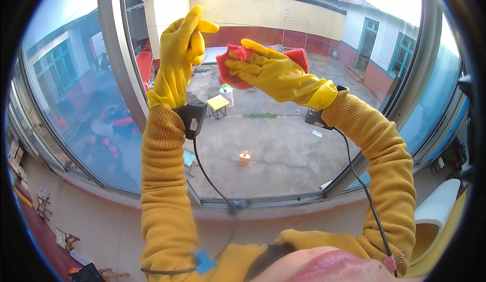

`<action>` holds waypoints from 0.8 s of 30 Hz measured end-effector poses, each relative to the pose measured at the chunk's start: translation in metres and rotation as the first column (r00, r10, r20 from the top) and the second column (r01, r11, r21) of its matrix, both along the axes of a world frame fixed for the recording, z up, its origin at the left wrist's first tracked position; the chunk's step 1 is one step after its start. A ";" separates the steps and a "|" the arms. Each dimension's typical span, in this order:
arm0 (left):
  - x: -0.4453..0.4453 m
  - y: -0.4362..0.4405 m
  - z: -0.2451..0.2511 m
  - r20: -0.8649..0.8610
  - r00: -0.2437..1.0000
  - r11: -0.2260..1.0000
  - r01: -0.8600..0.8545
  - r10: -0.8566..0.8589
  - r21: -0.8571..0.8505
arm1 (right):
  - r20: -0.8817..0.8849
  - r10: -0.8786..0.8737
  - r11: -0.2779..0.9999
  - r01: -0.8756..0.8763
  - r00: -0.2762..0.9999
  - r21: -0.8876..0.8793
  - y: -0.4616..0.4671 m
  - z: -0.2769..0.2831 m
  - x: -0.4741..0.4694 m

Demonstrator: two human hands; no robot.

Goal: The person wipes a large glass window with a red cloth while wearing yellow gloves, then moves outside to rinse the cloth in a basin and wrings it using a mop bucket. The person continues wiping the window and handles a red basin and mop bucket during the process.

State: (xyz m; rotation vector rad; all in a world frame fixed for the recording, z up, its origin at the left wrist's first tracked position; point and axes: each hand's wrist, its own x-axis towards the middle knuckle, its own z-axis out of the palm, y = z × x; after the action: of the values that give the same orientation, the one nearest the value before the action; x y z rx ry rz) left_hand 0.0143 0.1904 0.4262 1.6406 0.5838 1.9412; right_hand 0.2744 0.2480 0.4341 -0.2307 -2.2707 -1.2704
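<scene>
Both hands are raised in front of a metal-framed window and wear yellow rubber gloves. My right hand (265, 73) presses a red cloth (228, 71), which is bunched around its fingers and sticks out beyond both sides of the palm. My left hand (184, 41) is up beside the metal window frame post (114, 27), its fingers partly bent and one pointing up; no object shows in it. Whether it touches the frame or glass cannot be told. A black box with a cable is strapped at each wrist.
Below runs the window sill track (265, 201). Beyond the opening lies a concrete yard with a pump bottle (244, 158), a yellow-topped stool (217, 102) and a red chair (144, 67). A white curved object (436, 202) stands at the lower right. Cables hang from both wrists.
</scene>
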 end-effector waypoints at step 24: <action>-0.002 0.002 -0.004 0.122 0.992 0.999 0.039 -0.043 0.034 | -0.057 -0.025 0.998 0.028 0.998 0.058 0.016 0.027 0.102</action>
State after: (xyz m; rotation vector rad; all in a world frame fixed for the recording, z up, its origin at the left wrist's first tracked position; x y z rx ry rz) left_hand 0.0118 0.1926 0.4219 1.5270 0.4699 2.0147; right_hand 0.3761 0.2644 0.4612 -0.2730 -2.1865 -1.3252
